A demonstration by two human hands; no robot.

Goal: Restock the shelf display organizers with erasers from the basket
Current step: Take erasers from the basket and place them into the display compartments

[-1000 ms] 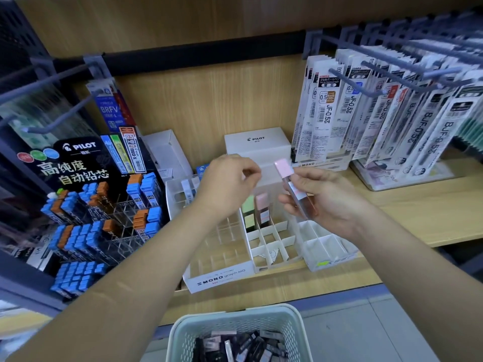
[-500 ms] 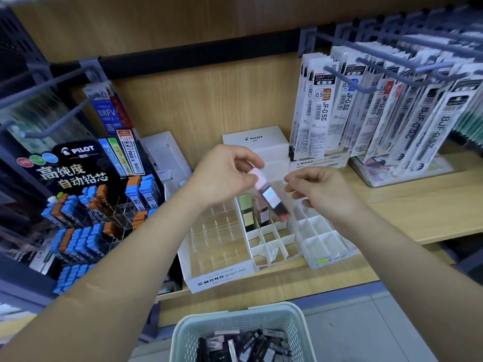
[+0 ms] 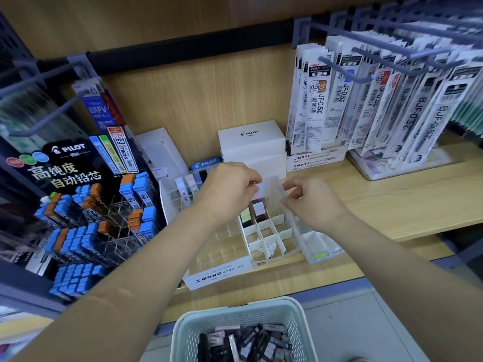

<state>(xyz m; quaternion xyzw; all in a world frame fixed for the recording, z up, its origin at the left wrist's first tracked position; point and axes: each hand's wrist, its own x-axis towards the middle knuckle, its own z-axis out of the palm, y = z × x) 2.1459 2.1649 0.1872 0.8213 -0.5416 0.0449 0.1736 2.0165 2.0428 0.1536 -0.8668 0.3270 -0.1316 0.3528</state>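
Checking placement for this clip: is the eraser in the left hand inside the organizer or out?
Inside: the eraser stands upright in a back compartment of the white organizer, with the left hand pinching its top.

Both bare forearms are stretched forward from the lower corners of the view and angled toward each other above the back rows of the white divided organizer [image 3: 270,235]. The left hand [image 3: 230,190] is held knuckles-up over its back left corner, fingers curled, with an upright eraser [image 3: 258,210] pinched at its top by the fingertips. The right hand [image 3: 312,202] is held just beside the organizer's back right corner, fingers loosely curled; whether anything is gripped cannot be told.
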